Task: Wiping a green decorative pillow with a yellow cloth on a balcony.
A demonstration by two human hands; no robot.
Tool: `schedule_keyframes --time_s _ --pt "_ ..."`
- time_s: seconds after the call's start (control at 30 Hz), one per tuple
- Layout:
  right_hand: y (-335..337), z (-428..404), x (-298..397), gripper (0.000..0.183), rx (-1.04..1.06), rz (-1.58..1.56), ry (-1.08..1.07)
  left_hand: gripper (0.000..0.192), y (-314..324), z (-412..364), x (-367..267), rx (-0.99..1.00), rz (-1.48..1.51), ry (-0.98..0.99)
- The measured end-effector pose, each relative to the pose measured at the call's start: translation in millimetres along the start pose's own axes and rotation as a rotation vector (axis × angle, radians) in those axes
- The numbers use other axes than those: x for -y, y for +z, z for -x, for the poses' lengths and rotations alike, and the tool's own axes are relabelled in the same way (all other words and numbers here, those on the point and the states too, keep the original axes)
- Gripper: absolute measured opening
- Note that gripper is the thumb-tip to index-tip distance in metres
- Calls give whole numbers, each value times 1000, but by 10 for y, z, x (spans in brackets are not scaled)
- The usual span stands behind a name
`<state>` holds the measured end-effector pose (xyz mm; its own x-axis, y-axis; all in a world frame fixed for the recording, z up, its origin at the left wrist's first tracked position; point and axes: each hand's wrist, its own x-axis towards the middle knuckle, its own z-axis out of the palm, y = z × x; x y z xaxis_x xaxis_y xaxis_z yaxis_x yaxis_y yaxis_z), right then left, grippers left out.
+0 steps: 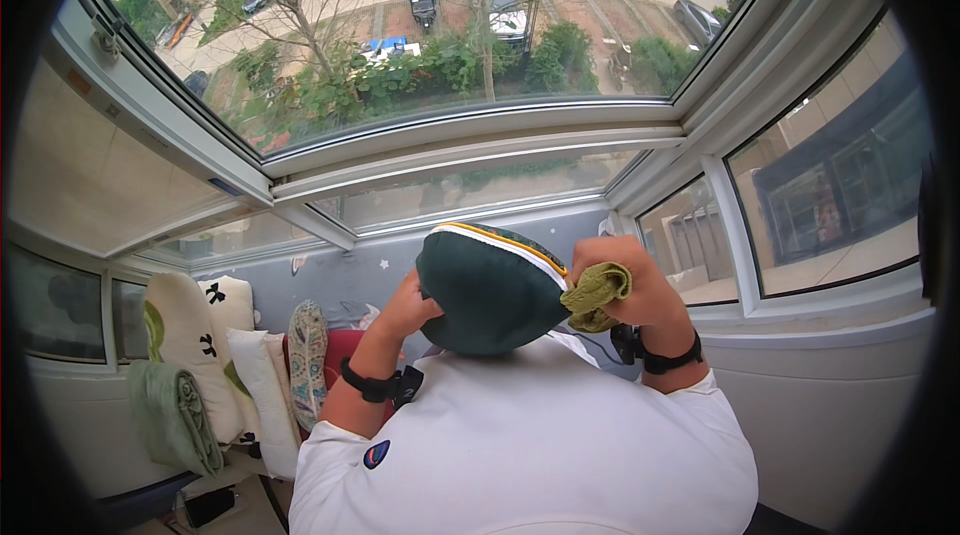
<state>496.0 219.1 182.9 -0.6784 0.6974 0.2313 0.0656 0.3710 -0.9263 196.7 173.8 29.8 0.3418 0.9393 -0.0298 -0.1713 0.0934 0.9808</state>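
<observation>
In front of my chest is a dark green fabric cushion or pouch point(487, 299), rounded and full. A white band and yellow piping run along its upper right edge, with a strip of patterned fabric behind them. My left hand point(405, 306) grips its left side, the thumb on the near face and the other fingers hidden behind. At the right end, my right hand point(630, 272) is closed with its fingers bent. Crumpled olive-green cloth point(596, 295) bunches there against the hand; whether it is joined to the green piece is hidden.
At left stand cream pillows point(191, 347) with black bow motifs, a folded green blanket point(176, 415), a white cushion point(262, 400) and a patterned cushion point(307, 362). Grey star-patterned fabric point(352, 272) covers the surface below the window frame point(480, 130). Window panes point(832, 160) flank me at right.
</observation>
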Motion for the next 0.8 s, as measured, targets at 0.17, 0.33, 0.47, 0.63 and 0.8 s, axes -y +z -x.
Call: schedule_keyframes --time_s 0.17,0.33,0.47,0.63,0.8 --pt "7 13 92 27 -30 126 33 84 44 8 -48 -7 31 -39" --pt "57 38 3 28 -51 -27 35 84 13 29 74 -25 67 -45" --pt "71 31 -4 29 -83 -37 107 85 33 41 59 -5 56 -31" --pt "143 -49 18 30 -135 64 90 85 29 92 105 -30 87 -23" --pt "251 -37 -111 31 -309 127 73 87 64 139 122 -100 190 -8"
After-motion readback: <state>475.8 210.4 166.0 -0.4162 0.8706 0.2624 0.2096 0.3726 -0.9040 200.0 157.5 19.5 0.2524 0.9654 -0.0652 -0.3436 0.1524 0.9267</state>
